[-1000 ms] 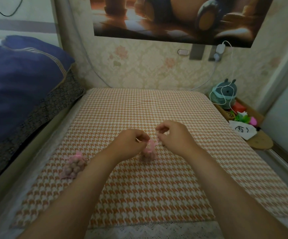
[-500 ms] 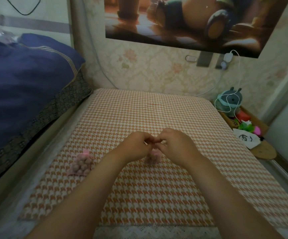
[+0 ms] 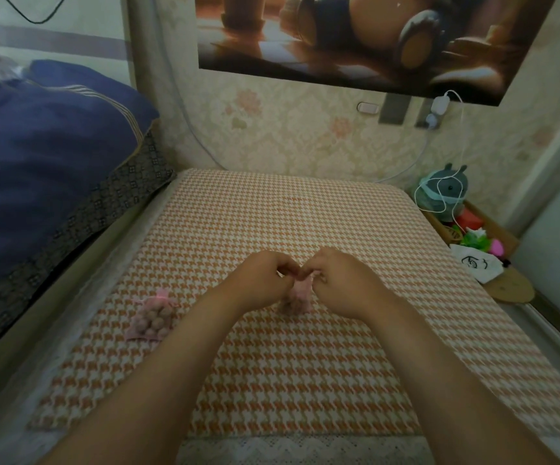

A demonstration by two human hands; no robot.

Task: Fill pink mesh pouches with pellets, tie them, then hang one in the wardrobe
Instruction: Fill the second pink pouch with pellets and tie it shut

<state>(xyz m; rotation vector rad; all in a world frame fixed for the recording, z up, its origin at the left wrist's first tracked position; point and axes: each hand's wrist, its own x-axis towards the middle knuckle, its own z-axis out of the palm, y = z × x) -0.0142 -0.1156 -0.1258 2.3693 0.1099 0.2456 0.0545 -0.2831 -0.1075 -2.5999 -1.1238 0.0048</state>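
Left hand and right hand pinched on pink pouch top, tied pouch lying left on houndstooth tabletop

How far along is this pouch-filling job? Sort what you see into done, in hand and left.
Done: one pouch lies filled and tied on the checked cloth.
In hand: the left hand and right hand pinch the top of a second pouch, apparently tying it.
Left: finishing that knot and hanging one in the wardrobe, which is not in view.

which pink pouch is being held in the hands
The pouch between both hands; the other pouch lies alone to the left.
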